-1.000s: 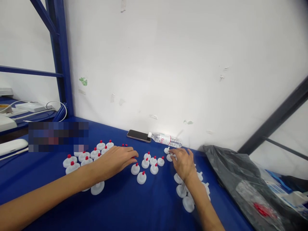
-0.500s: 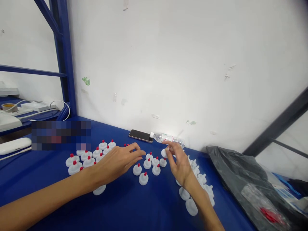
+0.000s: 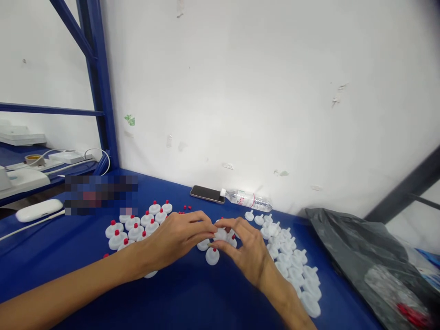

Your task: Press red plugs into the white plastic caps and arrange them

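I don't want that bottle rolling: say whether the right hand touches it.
Apart: the head view shows blue tabletop between the right hand and the bottle lying beyond it.

L cluster of lids (image 3: 132, 223) on table (image 3: 192, 298); R cluster of lids (image 3: 288, 256) opp.; mid lids (image 3: 212, 257) btw the two; phone (image 3: 207, 194) at back nr wall (image 3: 247, 91), bottle (image 3: 247, 200) R of it; loose tips (image 3: 184, 209) L-front of phone; bag (image 3: 357, 256) far R, beside R cluster.
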A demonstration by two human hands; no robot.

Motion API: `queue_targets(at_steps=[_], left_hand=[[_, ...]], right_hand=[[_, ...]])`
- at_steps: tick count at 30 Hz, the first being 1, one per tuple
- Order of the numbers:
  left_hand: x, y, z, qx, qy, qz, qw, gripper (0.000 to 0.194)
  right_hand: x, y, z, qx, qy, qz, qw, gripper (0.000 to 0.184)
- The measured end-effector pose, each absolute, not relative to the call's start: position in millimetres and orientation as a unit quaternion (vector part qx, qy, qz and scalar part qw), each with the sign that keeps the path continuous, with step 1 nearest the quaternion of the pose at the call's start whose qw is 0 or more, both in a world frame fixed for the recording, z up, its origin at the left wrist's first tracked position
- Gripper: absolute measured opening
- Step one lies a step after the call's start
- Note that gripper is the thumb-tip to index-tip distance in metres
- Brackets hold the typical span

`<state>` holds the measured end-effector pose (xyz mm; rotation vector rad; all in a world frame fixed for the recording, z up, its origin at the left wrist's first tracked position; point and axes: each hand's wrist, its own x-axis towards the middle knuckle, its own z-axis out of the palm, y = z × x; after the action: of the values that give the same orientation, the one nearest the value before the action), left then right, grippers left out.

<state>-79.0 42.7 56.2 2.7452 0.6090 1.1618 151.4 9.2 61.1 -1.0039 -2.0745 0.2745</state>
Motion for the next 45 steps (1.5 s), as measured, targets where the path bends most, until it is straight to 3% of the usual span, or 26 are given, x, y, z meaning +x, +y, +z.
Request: queue_targets(at_steps=[13, 19, 24, 26, 28, 32, 40, 45], left_hand=[[-71.9, 37.4, 65.1, 0.854, 0.238, 0.432, 0.165, 0.020], [-67.7, 30.4, 78.3, 0.796, 0.296, 0.422, 0.318, 0.018], [-67.9, 26.6, 84.6, 0.705, 0.310, 0.390, 0.504, 0.062], [-68.8, 27.3, 86.9, 0.674, 0.267, 0.342, 0.597, 0.061], [-69.6, 29.0, 89.3, 0.669, 0.226, 0.299, 0.642, 0.049], [-70.7, 32.5, 90.1, 0.668, 0.233, 0.277, 0.650, 0.038], [-68.1, 31.5, 78.5, 0.667, 0.262, 0.314, 0.623, 0.029], [-66.0, 30.8, 78.4, 0.672, 0.271, 0.315, 0.613, 0.030]], right_hand=[[149.5, 6.2, 63.0, -0.401, -0.806, 0.124, 0.418, 0.048], [151.7, 7.4, 62.0, -0.409, -0.784, 0.101, 0.456, 0.048], [148.2, 3.4, 67.2, -0.388, -0.786, 0.071, 0.476, 0.039], [145.8, 1.7, 68.8, -0.376, -0.791, 0.078, 0.476, 0.043], [143.5, 0.1, 69.2, -0.372, -0.796, 0.096, 0.469, 0.048], [139.8, -1.9, 67.6, -0.364, -0.805, 0.111, 0.455, 0.049], [137.2, -4.5, 68.9, -0.344, -0.800, 0.191, 0.454, 0.021], [138.6, -3.3, 68.7, -0.339, -0.807, 0.187, 0.447, 0.023]])
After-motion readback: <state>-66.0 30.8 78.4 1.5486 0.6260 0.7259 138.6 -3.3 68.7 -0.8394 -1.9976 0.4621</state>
